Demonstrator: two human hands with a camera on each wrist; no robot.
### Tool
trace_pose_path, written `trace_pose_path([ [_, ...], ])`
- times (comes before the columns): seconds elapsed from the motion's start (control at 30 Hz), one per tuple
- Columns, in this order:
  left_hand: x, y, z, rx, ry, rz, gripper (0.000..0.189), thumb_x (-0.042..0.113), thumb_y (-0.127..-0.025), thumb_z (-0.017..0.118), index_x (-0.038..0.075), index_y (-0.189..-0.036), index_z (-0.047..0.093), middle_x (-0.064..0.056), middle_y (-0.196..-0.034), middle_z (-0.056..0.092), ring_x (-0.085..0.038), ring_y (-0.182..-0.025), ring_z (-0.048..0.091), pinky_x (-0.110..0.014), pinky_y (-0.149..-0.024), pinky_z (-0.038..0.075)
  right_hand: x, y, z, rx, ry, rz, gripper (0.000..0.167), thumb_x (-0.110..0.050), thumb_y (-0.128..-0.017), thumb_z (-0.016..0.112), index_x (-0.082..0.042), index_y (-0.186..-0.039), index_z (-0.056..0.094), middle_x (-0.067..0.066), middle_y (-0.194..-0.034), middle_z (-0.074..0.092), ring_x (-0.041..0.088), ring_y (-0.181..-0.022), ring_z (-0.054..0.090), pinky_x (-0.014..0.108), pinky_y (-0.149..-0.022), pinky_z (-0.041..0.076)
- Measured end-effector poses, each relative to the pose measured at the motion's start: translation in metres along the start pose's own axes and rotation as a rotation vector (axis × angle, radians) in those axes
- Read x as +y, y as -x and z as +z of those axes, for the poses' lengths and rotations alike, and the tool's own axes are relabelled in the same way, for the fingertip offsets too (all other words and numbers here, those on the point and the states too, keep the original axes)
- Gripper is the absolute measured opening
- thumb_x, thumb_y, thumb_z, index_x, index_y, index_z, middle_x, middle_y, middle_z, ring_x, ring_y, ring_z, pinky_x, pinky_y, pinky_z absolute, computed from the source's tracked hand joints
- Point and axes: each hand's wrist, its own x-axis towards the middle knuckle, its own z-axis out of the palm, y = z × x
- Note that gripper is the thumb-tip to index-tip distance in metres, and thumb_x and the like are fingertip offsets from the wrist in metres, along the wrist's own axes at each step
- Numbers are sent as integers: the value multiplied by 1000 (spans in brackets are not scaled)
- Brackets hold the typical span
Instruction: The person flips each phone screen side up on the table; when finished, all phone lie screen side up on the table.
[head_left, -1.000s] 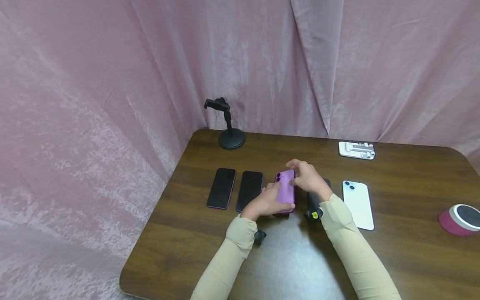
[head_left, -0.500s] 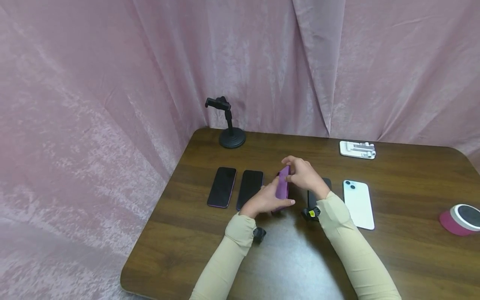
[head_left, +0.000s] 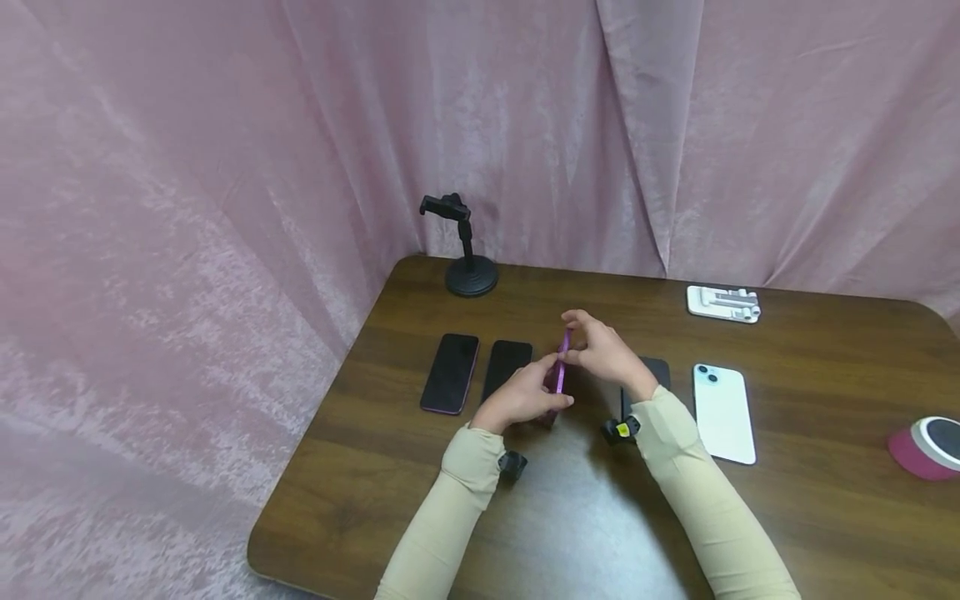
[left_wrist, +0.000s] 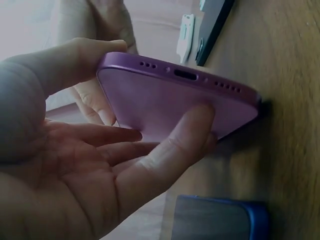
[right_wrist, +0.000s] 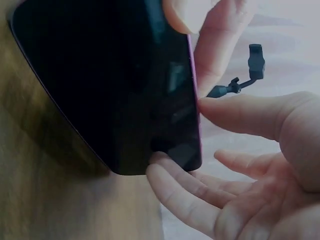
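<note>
A purple phone [head_left: 561, 371] stands steeply on edge between my two hands over the table. Its purple back and the edge with the charging slot show in the left wrist view, its black screen [right_wrist: 110, 85] in the right wrist view. My left hand [head_left: 522, 393] grips it near the charging-slot end, one finger across the back [left_wrist: 165, 100]. At the far end, my right hand [head_left: 606, 357] pinches it, thumb at the upper edge and fingers by the screen corner. Left of it lies a blue-edged phone [head_left: 506, 363], screen up, and beyond that a purple-edged one [head_left: 450, 373].
A dark phone [head_left: 657, 375] lies partly hidden under my right wrist, with a pale-blue phone [head_left: 723, 417] beside it. At the back stand a black phone stand [head_left: 471, 277] and a folded white stand [head_left: 723, 304]. A pink-and-white round object [head_left: 927, 450] sits far right.
The purple phone has turned from back-up and tilted to nearly upright on its long edge, its back now facing left. Both hands have shifted slightly left with it.
</note>
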Motion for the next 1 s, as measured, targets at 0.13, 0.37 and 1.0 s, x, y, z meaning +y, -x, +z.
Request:
trace_pose_path([
  [0.13, 2, 2, -1, -3, 56, -11, 71, 10, -93, 73, 4, -154, 38, -17, -108, 66, -21, -64, 66, -33, -61, 57, 4, 0, 3, -57, -57, 31, 64, -7, -96, 66, 12, -147, 32, 37, -142, 47, 48, -121, 55, 54, -93, 51],
  [0.37, 4, 5, -3, 4, 105, -10, 69, 4, -94, 70, 5, -154, 38, -24, -121, 63, -21, -60, 66, -36, -58, 58, 13, -1, 8, -232, -255, 97, 55, -12, -106, 49, 21, -144, 27, 41, -137, 48, 49, -115, 60, 53, -90, 53],
  [1.0, 7, -2, 7, 164, 352, 3, 64, -19, -80, 56, -6, -142, 48, -25, -119, 64, -28, -51, 66, -39, -50, 57, 13, 7, 7, -199, -285, 125, 72, -10, -101, 58, 13, -155, 15, 42, -148, 29, 53, -128, 47, 55, -92, 52],
])
